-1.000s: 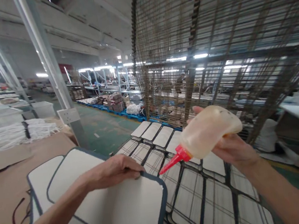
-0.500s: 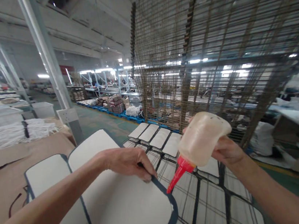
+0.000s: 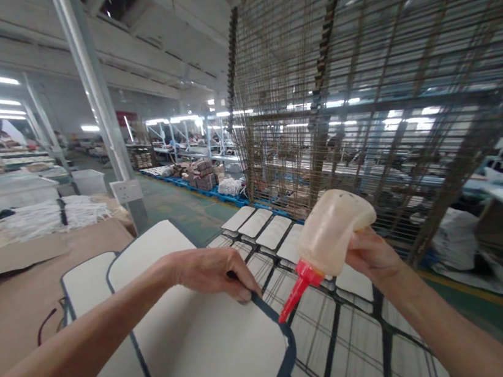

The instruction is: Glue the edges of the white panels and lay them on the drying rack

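The left hand point(image 3: 219, 273) pinches a white pad point(image 3: 213, 354) by its blue edge point(image 3: 289, 345); the right hand point(image 3: 374, 253) has fingers clamped on a bottle point(image 3: 331, 230), red tip point(image 3: 299, 290) by that edge.

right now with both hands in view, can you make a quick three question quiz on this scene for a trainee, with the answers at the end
1. Multiple choice: what does the right hand hold?
a) scissors
b) a bottle
c) a paintbrush

2. True or false: the left hand pinches a white panel at its dark edge.

3. Fill in the blank: the bottle is tipped so that its red nozzle points ____.

Key: 1. b; 2. true; 3. down, toward the panel's dark edge.
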`<action>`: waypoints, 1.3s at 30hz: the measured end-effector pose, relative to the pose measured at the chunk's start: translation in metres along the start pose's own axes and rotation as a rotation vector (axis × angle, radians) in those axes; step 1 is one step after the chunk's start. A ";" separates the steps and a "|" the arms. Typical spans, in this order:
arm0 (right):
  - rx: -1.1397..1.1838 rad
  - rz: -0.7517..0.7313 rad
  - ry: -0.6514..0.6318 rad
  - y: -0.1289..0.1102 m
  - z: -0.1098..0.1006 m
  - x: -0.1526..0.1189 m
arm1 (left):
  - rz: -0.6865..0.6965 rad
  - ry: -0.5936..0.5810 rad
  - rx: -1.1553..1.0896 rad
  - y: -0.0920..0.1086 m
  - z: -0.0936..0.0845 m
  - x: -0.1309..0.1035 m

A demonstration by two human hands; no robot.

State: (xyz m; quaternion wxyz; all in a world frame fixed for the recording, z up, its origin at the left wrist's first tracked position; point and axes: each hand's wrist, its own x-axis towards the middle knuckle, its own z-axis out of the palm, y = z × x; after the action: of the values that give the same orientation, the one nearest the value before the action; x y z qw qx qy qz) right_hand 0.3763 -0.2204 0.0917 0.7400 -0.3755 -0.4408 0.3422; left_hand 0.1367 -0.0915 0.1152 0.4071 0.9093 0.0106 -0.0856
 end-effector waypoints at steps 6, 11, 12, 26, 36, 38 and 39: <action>0.046 0.069 -0.074 0.001 0.005 0.000 | -0.010 0.001 0.016 0.002 0.000 -0.003; 0.055 0.035 -0.058 0.003 0.006 0.001 | -0.019 0.027 0.037 0.004 -0.001 -0.006; 0.054 0.025 -0.047 0.004 0.006 0.001 | -0.026 0.032 0.044 0.004 -0.001 -0.006; -0.035 -0.187 0.087 0.018 -0.013 -0.013 | -0.061 0.261 0.089 -0.019 -0.002 -0.019; -0.063 -0.262 0.194 0.034 -0.019 -0.026 | -0.078 0.346 0.059 -0.045 -0.001 -0.019; -0.060 -0.271 0.211 0.037 -0.020 -0.028 | -0.086 0.352 0.029 -0.049 0.000 -0.018; -0.059 -0.271 0.212 0.038 -0.021 -0.028 | -0.088 0.356 0.010 -0.051 0.000 -0.017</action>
State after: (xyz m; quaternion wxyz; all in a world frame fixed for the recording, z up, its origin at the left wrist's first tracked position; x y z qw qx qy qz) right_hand 0.3776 -0.2310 0.0407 0.8104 -0.3683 -0.4167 0.1845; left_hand 0.1153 -0.0568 0.0803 0.3899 0.9108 0.1220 0.0588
